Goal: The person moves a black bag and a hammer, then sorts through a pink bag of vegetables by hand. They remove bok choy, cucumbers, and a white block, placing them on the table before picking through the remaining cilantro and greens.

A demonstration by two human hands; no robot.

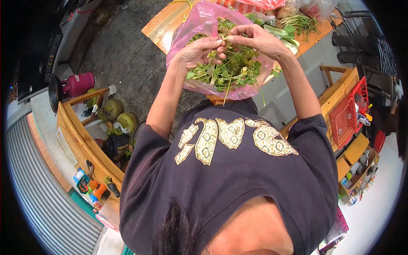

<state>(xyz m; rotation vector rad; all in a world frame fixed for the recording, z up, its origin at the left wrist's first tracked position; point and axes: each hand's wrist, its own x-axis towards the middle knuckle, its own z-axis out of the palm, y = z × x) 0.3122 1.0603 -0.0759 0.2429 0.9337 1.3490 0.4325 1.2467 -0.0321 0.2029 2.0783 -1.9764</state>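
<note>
A pink plastic bag [200, 22] lies spread open on the wooden table, heaped with leafy green herbs [238, 70] on thin stems, some leaves yellowed. Above this heap my left hand [199, 53] and my right hand [260, 41] meet, fingertips nearly touching. Between them is a small yellowish herb sprig [224, 38], pinched by the thumb and forefinger of each hand. My fingers cover part of it. A few long stems hang over the bag's near edge, towards my body.
On the wooden table [159, 29] are a white-stemmed leafy vegetable [285, 35], a bunch of thin greens [302, 23] and a red-striped bag [242, 7]. Gas cylinders [126, 122] stand at the left. Red crates [343, 121] sit at the right. Another person's legs [359, 49] show at far right.
</note>
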